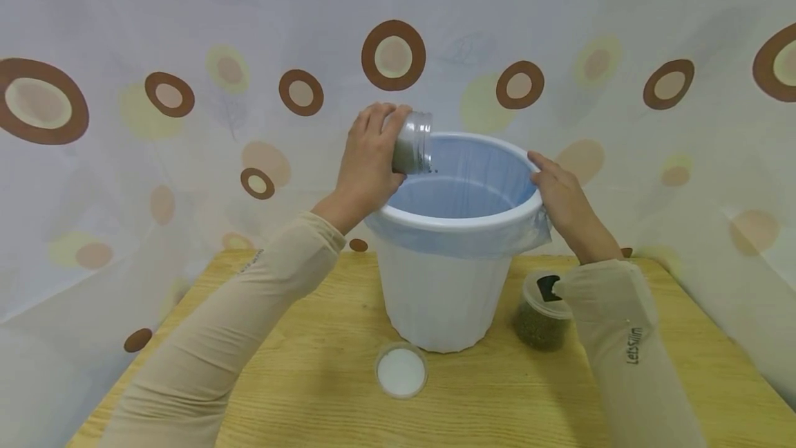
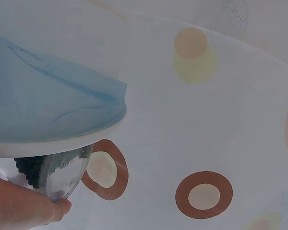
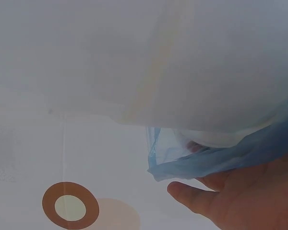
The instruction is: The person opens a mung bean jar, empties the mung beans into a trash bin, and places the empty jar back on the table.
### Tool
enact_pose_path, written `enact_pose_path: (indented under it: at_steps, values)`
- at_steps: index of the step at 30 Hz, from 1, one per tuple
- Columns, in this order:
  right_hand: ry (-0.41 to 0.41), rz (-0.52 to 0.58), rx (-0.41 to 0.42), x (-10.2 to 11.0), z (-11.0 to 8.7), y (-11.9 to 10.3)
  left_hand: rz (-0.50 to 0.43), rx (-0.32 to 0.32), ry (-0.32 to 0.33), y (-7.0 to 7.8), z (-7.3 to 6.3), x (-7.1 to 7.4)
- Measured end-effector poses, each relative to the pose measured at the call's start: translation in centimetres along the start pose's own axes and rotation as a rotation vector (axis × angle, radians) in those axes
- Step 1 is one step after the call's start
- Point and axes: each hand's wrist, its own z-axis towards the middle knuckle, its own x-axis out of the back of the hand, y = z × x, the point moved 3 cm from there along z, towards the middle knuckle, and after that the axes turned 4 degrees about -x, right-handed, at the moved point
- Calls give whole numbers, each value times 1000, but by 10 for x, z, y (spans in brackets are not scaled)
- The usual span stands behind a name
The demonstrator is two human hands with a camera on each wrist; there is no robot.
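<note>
My left hand (image 1: 368,157) grips a clear plastic jar (image 1: 413,144), tipped on its side over the left part of a white trash can (image 1: 444,289). Small dark beads (image 2: 31,167) lie inside the jar in the left wrist view. A few dark specks (image 1: 436,171) show just outside its mouth. A bluish bag (image 1: 460,244) lines the can and folds over its rim. At the right side of the rim, my right hand (image 1: 564,206) holds the edge. One finger (image 3: 189,195) sticks out past the bag in the right wrist view, and another tip shows under the rim.
A lidded clear jar (image 1: 542,327) of dark granules stands right of the can, partly behind my right sleeve. In front of the can lies a small round white piece (image 1: 401,370), like a jar lid. All stand on a wooden table (image 1: 311,393); a patterned sheet (image 1: 336,19) hangs behind.
</note>
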Motion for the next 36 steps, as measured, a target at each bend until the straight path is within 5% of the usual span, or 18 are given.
enact_pose_path:
  at_steps: [36]
  values:
    - [-4,31,14,0,-1,0,59,-31,-57,2,2,-2]
